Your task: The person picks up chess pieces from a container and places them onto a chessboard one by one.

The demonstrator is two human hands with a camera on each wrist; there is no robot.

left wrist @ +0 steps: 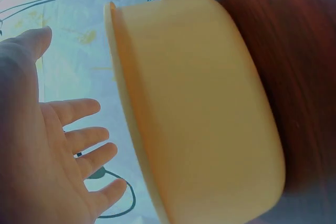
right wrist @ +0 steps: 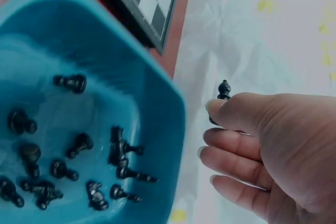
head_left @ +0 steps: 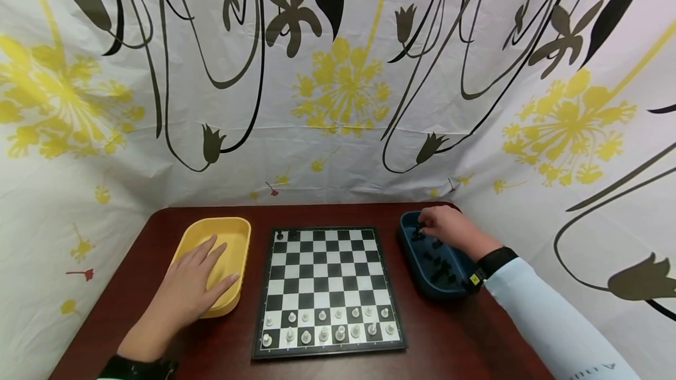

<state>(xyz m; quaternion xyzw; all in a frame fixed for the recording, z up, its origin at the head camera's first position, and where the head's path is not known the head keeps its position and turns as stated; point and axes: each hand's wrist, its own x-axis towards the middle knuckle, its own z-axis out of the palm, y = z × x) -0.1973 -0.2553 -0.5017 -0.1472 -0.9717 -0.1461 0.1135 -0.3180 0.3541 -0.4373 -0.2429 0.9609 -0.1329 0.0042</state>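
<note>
My right hand [head_left: 449, 230] is above the blue bin [head_left: 404, 245] at the board's right. In the right wrist view its thumb and fingers pinch a black chess bishop [right wrist: 224, 87], which has a small knob on top. Several black chess pieces [right wrist: 126, 174] lie loose in that bin. The chessboard [head_left: 328, 274] has white pieces [head_left: 340, 333] in two rows along its near side. A black piece [head_left: 280, 235] stands in its far left corner, with another dark shape beside it. Over the yellow bin [head_left: 240, 239], my left hand [head_left: 190, 280] is spread with relaxed fingers, holding nothing.
The dark red wooden table [head_left: 211, 350] carries the board between the two bins. A white patterned cloth [head_left: 338, 163] hangs behind the table and along its sides.
</note>
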